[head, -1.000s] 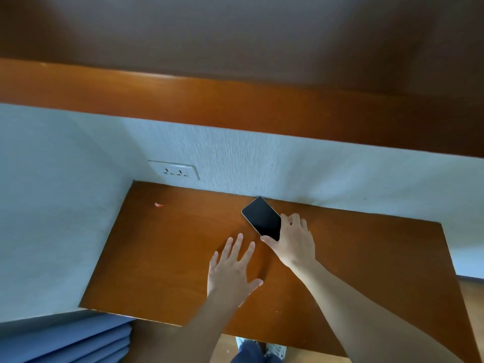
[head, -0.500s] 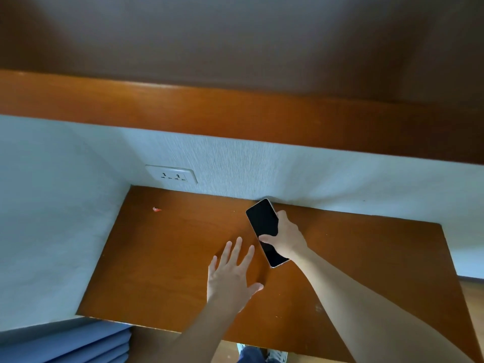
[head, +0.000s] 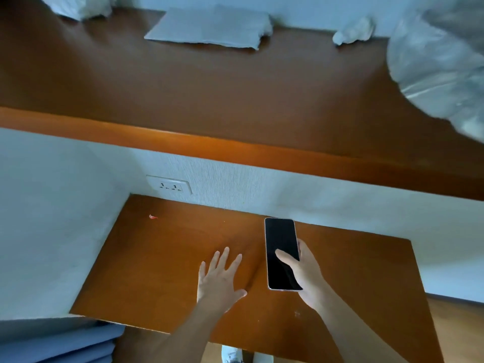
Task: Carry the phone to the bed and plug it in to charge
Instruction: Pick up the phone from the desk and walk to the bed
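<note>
A black-screened phone (head: pixel 281 247) with a pale rim is lifted above the wooden desk (head: pixel 162 260), screen up and pointing away from me. My right hand (head: pixel 306 273) grips its lower half, thumb across the glass. My left hand (head: pixel 218 277) hovers flat over the desk just left of the phone, fingers spread, holding nothing. No bed and no charging cable are in view.
A white wall socket (head: pixel 170 185) sits above the desk's back left corner. A wooden shelf (head: pixel 235 95) overhangs, holding folded paper (head: pixel 209 27), crumpled white bits and a plastic bag (head: pixel 440 64). Blue fabric (head: pixel 57 344) lies at lower left. A small red scrap (head: pixel 152 216) rests on the desk.
My right hand picked the phone up off the desk and drew it toward me, turning it straight. The view tilted up, revealing the shelf top. My left hand barely moved.
</note>
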A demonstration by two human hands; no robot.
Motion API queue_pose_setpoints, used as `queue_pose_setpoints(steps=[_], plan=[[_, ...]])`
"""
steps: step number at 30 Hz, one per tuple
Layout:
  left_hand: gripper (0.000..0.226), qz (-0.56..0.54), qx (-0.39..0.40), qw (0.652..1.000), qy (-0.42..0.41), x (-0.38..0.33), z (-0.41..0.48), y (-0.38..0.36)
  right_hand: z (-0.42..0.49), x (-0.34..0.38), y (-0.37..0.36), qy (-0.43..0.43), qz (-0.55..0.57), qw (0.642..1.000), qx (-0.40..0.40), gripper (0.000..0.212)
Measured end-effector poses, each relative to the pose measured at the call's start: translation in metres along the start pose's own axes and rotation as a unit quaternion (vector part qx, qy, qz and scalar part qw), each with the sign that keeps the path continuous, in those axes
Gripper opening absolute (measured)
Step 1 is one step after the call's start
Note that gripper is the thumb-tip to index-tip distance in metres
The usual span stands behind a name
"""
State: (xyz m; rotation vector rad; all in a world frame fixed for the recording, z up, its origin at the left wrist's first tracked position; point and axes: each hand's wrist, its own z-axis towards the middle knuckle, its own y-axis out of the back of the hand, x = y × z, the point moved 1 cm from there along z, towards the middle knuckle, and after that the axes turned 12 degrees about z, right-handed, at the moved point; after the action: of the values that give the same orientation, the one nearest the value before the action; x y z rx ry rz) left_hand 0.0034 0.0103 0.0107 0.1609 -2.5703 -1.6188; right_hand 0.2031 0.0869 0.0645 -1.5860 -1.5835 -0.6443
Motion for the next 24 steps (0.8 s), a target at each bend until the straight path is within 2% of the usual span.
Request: queue_pose_setpoints(steps=[2,4,8,10,13,21,24], plan=[[0.082,-0.078,0.001,0.997,0.022,-0.007,-0.011,0.014,-0.012,0.005,0.004,0.003,0.006,1.0,-0.008,0.042],[0.065,-0.215,-0.014,0.976,0.026,-0.016,-0.024,0.029,-0.023,0.008,0.007,0.013,-0.001,1.0,-0.022,0.041],[0.022,-0.477,0.003,0.879,-0.016,-0.034,-0.056,0.068,-0.05,0.015,0.01,0.048,0.023,0.998,-0.038,0.033],[0.018,-0.56,0.026,0.828,-0.023,-0.043,-0.072,0.082,-0.063,0.015,0.01,0.063,0.017,0.997,-0.045,0.028],[0.019,-0.611,0.034,0.79,-0.021,-0.056,-0.088,0.093,-0.075,0.015,0.009,0.091,-0.007,0.995,-0.042,0.022],[0.015,-0.639,-0.009,0.769,0.025,-0.078,-0.103,0.092,-0.096,0.012,0.005,0.104,-0.02,0.994,-0.031,0.023],[0.014,-0.633,-0.005,0.774,0.035,-0.087,-0.105,0.09,-0.101,0.01,0.011,0.105,-0.029,0.994,-0.03,0.023]])
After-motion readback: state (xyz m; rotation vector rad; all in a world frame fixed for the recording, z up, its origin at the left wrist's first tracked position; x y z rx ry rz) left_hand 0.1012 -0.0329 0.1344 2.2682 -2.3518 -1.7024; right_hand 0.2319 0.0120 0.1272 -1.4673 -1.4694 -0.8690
